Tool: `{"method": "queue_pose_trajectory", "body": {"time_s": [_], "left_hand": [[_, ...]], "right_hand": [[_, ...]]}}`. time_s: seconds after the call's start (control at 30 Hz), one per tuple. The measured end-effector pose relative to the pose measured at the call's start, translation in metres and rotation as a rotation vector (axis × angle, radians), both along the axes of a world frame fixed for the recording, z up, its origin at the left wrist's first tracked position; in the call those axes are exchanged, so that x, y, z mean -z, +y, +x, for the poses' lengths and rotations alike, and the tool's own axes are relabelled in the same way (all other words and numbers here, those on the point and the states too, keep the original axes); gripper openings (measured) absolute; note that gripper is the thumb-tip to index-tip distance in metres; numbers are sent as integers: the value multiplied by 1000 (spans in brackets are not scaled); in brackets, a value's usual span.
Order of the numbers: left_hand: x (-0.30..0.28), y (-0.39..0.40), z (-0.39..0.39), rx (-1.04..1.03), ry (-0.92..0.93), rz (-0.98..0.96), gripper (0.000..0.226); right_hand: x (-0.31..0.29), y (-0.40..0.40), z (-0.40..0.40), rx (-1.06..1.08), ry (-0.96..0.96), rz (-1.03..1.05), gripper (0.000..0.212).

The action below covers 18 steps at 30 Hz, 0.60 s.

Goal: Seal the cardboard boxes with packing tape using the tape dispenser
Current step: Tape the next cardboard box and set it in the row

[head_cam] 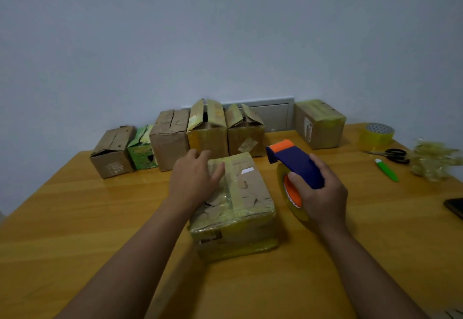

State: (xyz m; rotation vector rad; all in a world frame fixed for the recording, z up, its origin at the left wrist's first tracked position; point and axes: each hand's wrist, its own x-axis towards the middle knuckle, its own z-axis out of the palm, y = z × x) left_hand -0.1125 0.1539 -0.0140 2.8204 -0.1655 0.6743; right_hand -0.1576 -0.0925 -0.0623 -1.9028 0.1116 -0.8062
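No lettering comes through anywhere. The near taped box [233,208] carries a blank white patch, the right-hand rear box [319,124] shows a side label [307,128] too blurred to read, and the leftmost box [111,152] has a smudged pale print.

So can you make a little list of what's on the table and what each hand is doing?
left hand: rests flat on the taped box
right hand: grips the tape dispenser, beside the box
back row: five boxes with loose flaps
far right box: taped
spare tape roll: right, near scissors
green cutter: lying in front of the scissors
table: wooden
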Motion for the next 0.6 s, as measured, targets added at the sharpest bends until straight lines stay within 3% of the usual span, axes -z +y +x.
{"method": "queue_pose_trajectory", "body": {"time_s": [0.1, 0.17, 0.23, 0.3, 0.43, 0.6], "left_hand": [[-10, -4, -30, 217, 151, -96, 72], [-14, -4, -59, 337, 395, 7, 89], [-8, -2, -82, 366, 521, 200, 94], [3, -3, -93, 351, 493, 342, 84], [10, -27, -91, 332, 365, 355, 58], [9, -84, -74, 443, 329, 372, 55]], "right_hand": [[-2, -9, -10, 11, -6, -6, 66], [-4, -17, -17, 21, -9, -5, 66], [-6, -23, -22, 32, -17, -4, 65], [-8, -28, -27, 34, -26, 13, 64], [-15, -36, -35, 38, -63, 29, 63], [-25, -62, -41, 75, -108, 26, 63]]}}
